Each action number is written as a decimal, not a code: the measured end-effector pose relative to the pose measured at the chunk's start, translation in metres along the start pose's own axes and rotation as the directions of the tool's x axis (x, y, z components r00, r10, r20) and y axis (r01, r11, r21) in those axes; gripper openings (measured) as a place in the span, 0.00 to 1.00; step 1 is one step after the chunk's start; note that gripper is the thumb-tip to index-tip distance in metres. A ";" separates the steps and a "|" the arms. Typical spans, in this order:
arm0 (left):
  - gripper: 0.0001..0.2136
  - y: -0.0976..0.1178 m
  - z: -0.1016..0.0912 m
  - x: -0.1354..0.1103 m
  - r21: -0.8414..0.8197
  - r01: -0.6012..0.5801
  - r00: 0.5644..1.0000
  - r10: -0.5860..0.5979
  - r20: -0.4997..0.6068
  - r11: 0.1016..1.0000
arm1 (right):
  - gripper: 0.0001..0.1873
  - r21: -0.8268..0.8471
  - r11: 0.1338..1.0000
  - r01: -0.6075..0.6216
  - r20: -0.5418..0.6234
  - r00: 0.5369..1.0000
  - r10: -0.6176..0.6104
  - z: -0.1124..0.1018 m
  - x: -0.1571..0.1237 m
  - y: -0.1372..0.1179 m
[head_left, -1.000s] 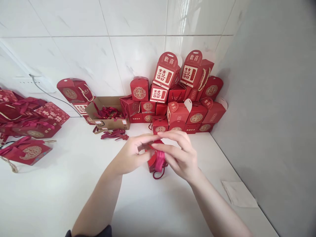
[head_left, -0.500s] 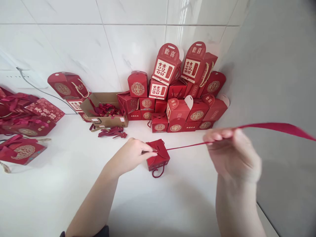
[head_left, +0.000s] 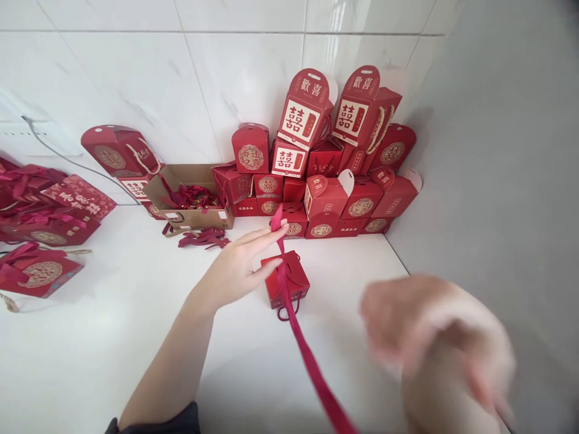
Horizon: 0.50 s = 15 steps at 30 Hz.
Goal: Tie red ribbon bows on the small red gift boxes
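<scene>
Far left: pile of flat red gift bags with ribbon handles on the white surface. Next to them, against the tiled wall, an open cardboard box full of dark red ribbons; a few loose ribbons lie just in front of it.

Centre: left hand has its fingers stretched out and its thumb against the small red box. That box sits upright on the surface, near the stack behind it but apart from it. The red ribbon has its top end at the left fingertips, crosses the box lid and runs diagonally down to the bottom edge. Can't tell if the fingers pinch it or it just lies over them.

Behind: stack of red gift boxes piled in the corner, two tall ones on top.

Right: right hand is low, close to the camera and fully motion-blurred, near the grey wall. Can't tell if it is clenched, released or holding the ribbon.
</scene>
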<state>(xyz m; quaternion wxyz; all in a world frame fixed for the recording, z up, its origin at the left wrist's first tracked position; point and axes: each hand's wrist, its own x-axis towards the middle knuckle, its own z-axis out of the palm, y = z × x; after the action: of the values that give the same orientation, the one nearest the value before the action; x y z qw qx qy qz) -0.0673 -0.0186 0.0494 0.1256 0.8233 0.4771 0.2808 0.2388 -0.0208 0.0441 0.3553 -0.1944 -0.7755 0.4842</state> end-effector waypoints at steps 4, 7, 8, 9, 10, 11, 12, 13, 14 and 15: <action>0.34 0.016 0.012 0.001 -0.085 -0.147 0.982 0.156 0.104 0.985 | 0.16 0.139 0.979 -0.149 -0.270 0.945 0.182 0.035 0.045 0.010; 0.36 0.019 0.018 0.001 -0.107 -0.192 0.964 0.208 0.163 0.975 | 0.13 0.359 0.923 -0.142 -0.189 0.957 0.221 0.056 0.061 0.024; 0.36 0.018 0.019 0.001 -0.110 -0.195 0.960 0.212 0.181 0.975 | 0.11 0.415 0.896 -0.156 -0.163 0.956 0.242 0.059 0.062 0.028; 0.35 0.017 0.019 0.001 -0.121 -0.196 0.957 0.217 0.194 0.973 | 0.12 0.448 0.877 -0.174 -0.154 0.951 0.268 0.060 0.062 0.031; 0.34 0.016 0.017 0.001 -0.140 -0.193 0.954 0.219 0.205 0.971 | 0.13 0.460 0.866 -0.194 -0.155 0.943 0.294 0.059 0.061 0.033; 0.33 0.015 0.016 0.002 -0.161 -0.183 0.954 0.215 0.210 0.970 | 0.15 0.452 0.865 -0.219 -0.156 0.935 0.319 0.057 0.059 0.034; 0.33 0.014 0.013 0.002 -0.177 -0.165 0.957 0.201 0.208 0.970 | 0.16 0.426 0.871 -0.246 -0.161 0.927 0.340 0.053 0.057 0.035; 0.32 0.013 0.010 0.002 -0.183 -0.140 0.965 0.176 0.197 0.973 | 0.17 0.384 0.882 -0.272 -0.169 0.919 0.357 0.048 0.055 0.034; 0.31 0.012 0.008 0.003 -0.179 -0.104 0.974 0.136 0.180 0.978 | 0.17 0.327 0.896 -0.300 -0.180 0.911 0.371 0.043 0.053 0.033; 0.30 0.011 0.005 0.003 -0.163 -0.057 0.983 0.084 0.162 0.985 | 0.17 0.258 0.907 -0.332 -0.187 0.904 0.384 0.038 0.052 0.031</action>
<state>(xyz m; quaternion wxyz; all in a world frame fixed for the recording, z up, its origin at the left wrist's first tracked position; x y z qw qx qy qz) -0.0552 -0.0212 0.0511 0.2203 0.8479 0.4116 0.2513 0.1747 0.0036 0.0243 0.3679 -0.3493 -0.6207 0.5979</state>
